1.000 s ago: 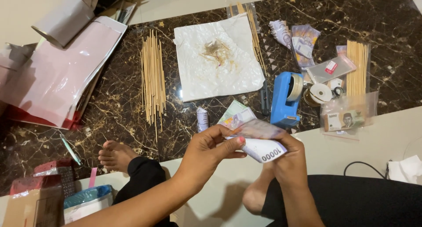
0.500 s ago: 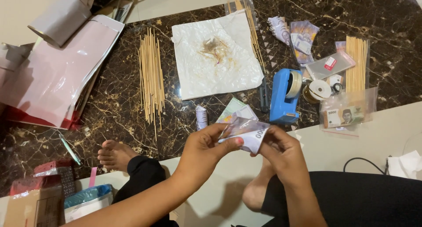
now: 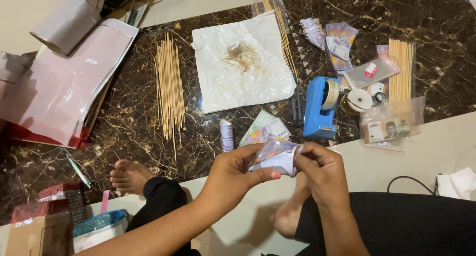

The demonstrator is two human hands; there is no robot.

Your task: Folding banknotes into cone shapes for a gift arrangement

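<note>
- A pink sheet (image 3: 59, 87) and a grey paper roll (image 3: 62, 25) lie at the far left of the dark marble floor (image 3: 134, 127).
- A bundle of thin wooden sticks (image 3: 169, 90) lies just right of the sheet, pointing away from the person.
- A crumpled white paper (image 3: 240, 62) lies in the middle, with some brownish scraps on it.
- The left hand (image 3: 233, 174) is curled, thumb and fingers pinching the left end of a folded banknote (image 3: 277, 157).
- The banknote is held above the floor's pale strip, near the person's bare feet.
- The right hand (image 3: 322, 174) is also curled, fingertips pressed on the banknote's right end.
- A blue tape dispenser (image 3: 320, 107) stands just beyond the hands.
- More banknotes (image 3: 339, 45) and a second stick bundle (image 3: 400, 67) lie at the right.
</note>
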